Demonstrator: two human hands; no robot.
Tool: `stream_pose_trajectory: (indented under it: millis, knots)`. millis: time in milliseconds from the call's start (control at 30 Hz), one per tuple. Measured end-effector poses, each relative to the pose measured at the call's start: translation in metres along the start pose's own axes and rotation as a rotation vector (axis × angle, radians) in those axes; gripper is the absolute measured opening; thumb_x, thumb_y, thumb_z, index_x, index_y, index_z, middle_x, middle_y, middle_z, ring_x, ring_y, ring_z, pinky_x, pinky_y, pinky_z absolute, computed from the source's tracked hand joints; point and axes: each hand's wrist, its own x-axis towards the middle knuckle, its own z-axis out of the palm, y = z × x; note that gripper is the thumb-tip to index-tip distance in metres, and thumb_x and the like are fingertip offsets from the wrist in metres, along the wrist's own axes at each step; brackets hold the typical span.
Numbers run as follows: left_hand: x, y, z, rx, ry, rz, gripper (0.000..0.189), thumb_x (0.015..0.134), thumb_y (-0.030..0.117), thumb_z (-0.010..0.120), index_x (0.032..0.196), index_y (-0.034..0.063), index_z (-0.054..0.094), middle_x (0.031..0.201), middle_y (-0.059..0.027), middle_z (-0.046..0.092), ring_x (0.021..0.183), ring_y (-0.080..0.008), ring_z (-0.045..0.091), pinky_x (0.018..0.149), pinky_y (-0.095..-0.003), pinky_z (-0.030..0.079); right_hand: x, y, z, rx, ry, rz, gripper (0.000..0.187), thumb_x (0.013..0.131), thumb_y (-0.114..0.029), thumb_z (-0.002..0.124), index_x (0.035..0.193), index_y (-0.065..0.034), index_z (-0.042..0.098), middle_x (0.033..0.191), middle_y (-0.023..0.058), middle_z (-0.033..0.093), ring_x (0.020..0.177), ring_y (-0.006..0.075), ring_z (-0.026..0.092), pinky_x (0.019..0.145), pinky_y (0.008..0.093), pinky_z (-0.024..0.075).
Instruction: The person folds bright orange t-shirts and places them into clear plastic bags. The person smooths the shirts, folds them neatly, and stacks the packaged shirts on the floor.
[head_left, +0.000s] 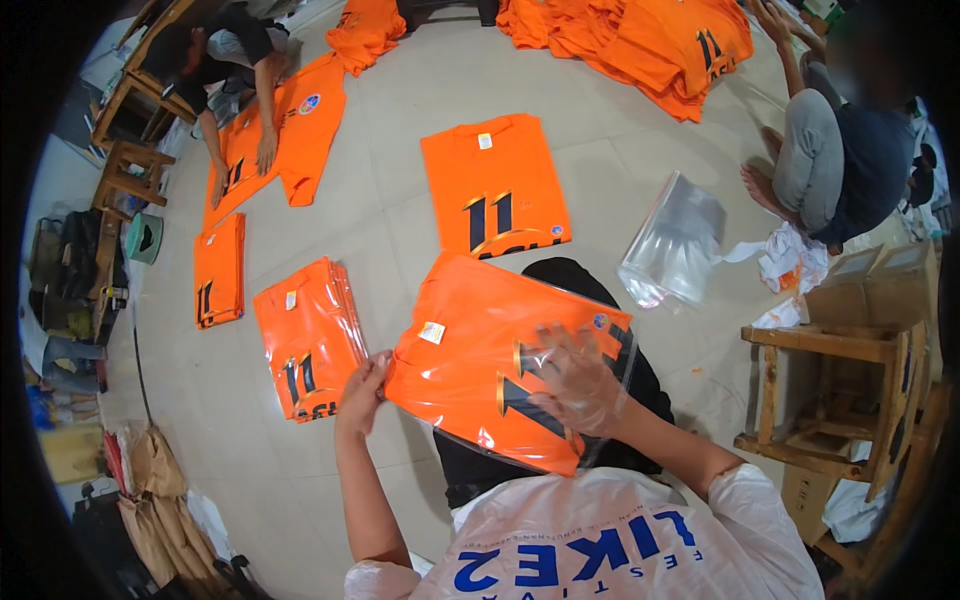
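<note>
A folded orange T-shirt (465, 360) in a clear plastic bag (486, 439) lies tilted across my lap. My left hand (365, 390) pinches its left edge near the collar. Fingers spread, my right hand (574, 379) rests flat over the dark printed numerals; clear film seems to cover part of it. Left of my left hand is a stack of bagged orange shirts (311, 330). Just beyond my lap, a folded orange shirt (499, 180) without visible film lies on the floor. A pile of clear plastic bags (671, 240) sits to its right.
At upper left a person (225, 67) bends over a spread orange shirt (300, 127), near a folded stack (220, 270). Another person (832, 150) sits at right. Loose orange shirts (630, 45) are heaped at the back. A wooden stool (825, 337) and cardboard box (874, 281) stand right.
</note>
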Motion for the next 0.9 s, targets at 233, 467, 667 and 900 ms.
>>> stream_pose_trajectory:
  millis: [233,467,667,900]
  knots:
    - [0.057,0.082,0.048,0.445,-0.131,-0.082,0.05,0.105,0.043,0.068,0.135,0.0032,0.067,0.12,-0.0079,0.071,0.101,-0.0132,0.066,0.087,-0.031,0.053,-0.061,0.004,-0.001,0.294,0.395,0.608,0.067,0.1,-0.03,0.072,0.148,0.0077,0.044,0.137,0.0273,0.057,0.13,0.0421,0.056,0.112,0.0519,0.0428]
    - [0.032,0.054,0.063,0.126,-0.271,0.129,0.058,0.1,0.033,0.076,0.144,0.0007,0.056,0.129,-0.008,0.07,0.113,-0.0156,0.068,0.097,-0.0335,0.056,-0.02,0.05,0.023,1.239,0.665,1.02,0.036,0.099,-0.017,0.078,0.122,0.003,0.059,0.093,0.0018,0.066,0.081,0.009,0.062,0.074,0.0233,0.0514]
    - [0.007,0.007,0.006,0.221,-0.262,-0.072,0.059,0.102,0.041,0.072,0.147,0.0074,0.056,0.124,-0.0028,0.07,0.113,-0.0128,0.065,0.096,-0.0353,0.053,0.008,0.082,0.007,1.348,0.508,0.851,0.02,0.098,-0.015,0.078,0.105,-0.0019,0.065,0.084,0.0003,0.065,0.064,0.0035,0.054,0.053,0.0218,0.0437]
    - [0.069,0.03,0.032,-0.248,-0.137,-0.049,0.05,0.105,0.043,0.068,0.138,0.007,0.061,0.113,-0.0008,0.072,0.099,-0.0146,0.067,0.084,-0.0308,0.053,0.022,0.085,0.027,0.983,0.366,0.852,0.028,0.095,-0.008,0.079,0.116,0.0023,0.063,0.088,0.0041,0.069,0.072,0.0117,0.068,0.065,0.0275,0.0586]
